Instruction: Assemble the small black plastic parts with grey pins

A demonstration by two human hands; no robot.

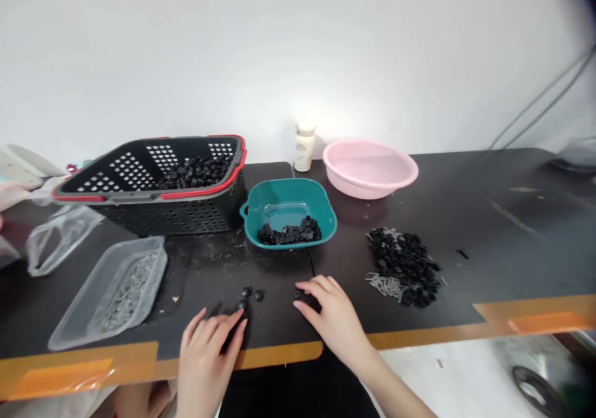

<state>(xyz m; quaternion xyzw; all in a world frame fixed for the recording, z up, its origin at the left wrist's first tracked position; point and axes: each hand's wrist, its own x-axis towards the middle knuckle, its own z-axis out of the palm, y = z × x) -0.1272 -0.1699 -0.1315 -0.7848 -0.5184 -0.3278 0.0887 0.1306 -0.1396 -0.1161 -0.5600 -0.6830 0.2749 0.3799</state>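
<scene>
dark clothing point(298, 387) shows nearest, below the front edge of the bench point(470, 213), where orange-brown tape point(279, 354) runs along the rim. the left hand point(205, 349) reaches over that edge, palm down, its fingers loosely bent; thumb and index stand slightly apart with nothing between them, and the index tip touches one of three small round black pieces point(259, 295) lying close together on the dark top. the right hand point(338, 318) comes in from the other side, thumb and index parted just enough to flank another small black piece point(297, 294); whether they pinch it or only surround it, i cannot tell.

left of the left hand, well apart from it, sits a translucent tray point(69, 318) with many thin grey metal pins point(130, 294) inside. right of the right hand is a loose heap of black parts point(410, 269), with more grey pins point(386, 286) at its near left side and a few at its back.

beyond the hands a teal basin point(288, 188) holds black ring-like pieces point(293, 233) gathered toward its near side. just left of it stands a black basket point(177, 216) with red and grey handles and a mass of black parts point(200, 172) within; a clear plastic bag point(69, 238) lies at its near left. farther back are a pink basin point(367, 188) and a pale bottle point(305, 151), upright near the white wall point(279, 51).
</scene>
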